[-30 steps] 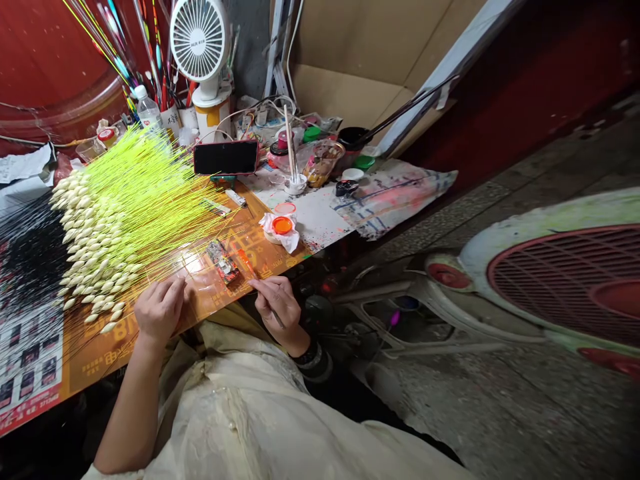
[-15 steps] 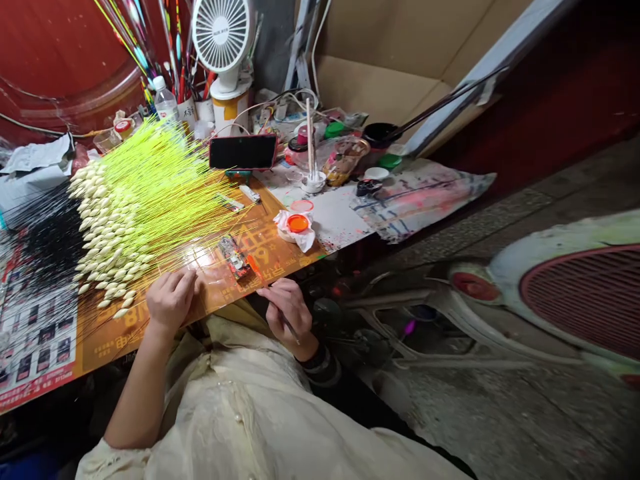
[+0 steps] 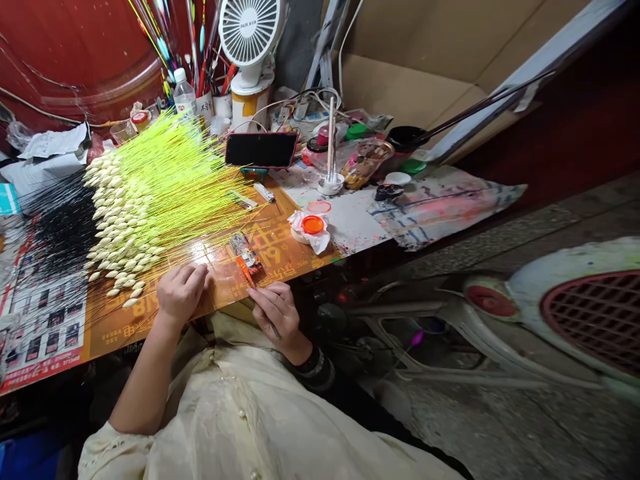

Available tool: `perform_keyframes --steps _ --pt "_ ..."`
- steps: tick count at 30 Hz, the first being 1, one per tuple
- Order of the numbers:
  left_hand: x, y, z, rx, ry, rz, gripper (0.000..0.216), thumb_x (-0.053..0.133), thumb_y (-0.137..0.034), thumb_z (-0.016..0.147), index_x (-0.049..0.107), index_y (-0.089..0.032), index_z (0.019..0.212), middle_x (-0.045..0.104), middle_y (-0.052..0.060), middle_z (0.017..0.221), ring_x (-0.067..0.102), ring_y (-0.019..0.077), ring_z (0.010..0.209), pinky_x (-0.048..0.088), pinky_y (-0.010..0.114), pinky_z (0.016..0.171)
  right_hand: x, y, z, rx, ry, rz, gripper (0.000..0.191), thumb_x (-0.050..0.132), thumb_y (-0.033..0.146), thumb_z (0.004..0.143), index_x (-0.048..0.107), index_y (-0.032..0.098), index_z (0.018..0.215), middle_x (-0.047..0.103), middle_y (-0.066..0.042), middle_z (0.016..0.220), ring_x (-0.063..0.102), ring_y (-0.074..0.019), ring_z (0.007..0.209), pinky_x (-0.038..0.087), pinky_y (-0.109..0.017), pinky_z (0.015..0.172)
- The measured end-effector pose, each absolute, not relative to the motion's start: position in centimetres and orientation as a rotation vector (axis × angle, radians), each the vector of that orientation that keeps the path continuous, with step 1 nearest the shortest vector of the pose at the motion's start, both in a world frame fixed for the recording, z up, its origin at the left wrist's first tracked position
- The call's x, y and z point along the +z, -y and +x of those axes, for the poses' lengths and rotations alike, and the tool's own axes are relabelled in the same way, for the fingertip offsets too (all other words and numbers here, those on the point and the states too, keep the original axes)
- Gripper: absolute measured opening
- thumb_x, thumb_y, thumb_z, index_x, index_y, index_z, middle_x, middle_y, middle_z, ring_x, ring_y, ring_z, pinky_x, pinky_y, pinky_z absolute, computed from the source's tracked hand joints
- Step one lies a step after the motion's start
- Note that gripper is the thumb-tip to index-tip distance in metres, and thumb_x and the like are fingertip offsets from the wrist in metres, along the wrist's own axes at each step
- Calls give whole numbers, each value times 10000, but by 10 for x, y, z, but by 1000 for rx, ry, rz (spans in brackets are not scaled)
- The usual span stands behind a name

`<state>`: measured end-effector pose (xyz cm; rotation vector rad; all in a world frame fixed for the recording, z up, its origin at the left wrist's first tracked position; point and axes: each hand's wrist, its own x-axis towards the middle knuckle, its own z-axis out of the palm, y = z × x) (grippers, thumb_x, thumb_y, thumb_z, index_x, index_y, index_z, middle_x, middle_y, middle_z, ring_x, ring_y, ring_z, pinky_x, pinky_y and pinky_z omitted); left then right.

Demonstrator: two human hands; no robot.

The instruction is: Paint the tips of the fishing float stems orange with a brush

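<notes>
Several rows of cream, spindle-shaped fishing float bodies (image 3: pixel 120 220) lie on an orange printed board (image 3: pixel 280 250), with thin neon yellow stems (image 3: pixel 185 173) fanning out from them. My left hand (image 3: pixel 181 293) rests curled on fine stems just beside the lowest floats; whether it pinches one is too fine to see. My right hand (image 3: pixel 275 317) grips a slim orange-tipped brush (image 3: pixel 245 271), its tip close to a small paint-smeared palette (image 3: pixel 245 253). An orange paint lid (image 3: pixel 313 225) sits on crumpled white tissue to the right.
A black phone (image 3: pixel 260 150) stands at the back of the bench beside a white desk fan (image 3: pixel 249 32), a water bottle (image 3: pixel 184 93), and jars holding sticks. Paint-stained paper (image 3: pixel 445 213) covers the bench's right end. A large floor fan (image 3: pixel 595 320) stands on the concrete floor to the right.
The whole scene has shifted right and upward in view as my head turned. Both hands stay near the board's front edge, and the orange brush tip is slightly closer to the palette.
</notes>
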<state>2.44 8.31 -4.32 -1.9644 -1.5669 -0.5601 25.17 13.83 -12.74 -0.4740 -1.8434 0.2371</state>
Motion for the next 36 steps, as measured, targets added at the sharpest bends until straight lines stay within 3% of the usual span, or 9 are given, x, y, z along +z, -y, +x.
perform_keyframes --steps 17,36 --pt "-45 -82 25 -550 1566 -1967 83 618 -222 961 656 -211 1034 743 23 834 626 155 701 427 309 657 -133 -136 251 276 1888 -514 580 587 108 938 500 260 1491 734 -76 1118 576 -211 948 523 -423 883" --pt "-47 -82 23 -568 1615 -1981 140 621 -259 957 680 -248 1083 747 35 853 649 157 705 430 318 669 -131 -137 249 288 1831 -518 583 567 88 944 488 249 1498 746 -81 1054 600 -212 916 545 -438 855"
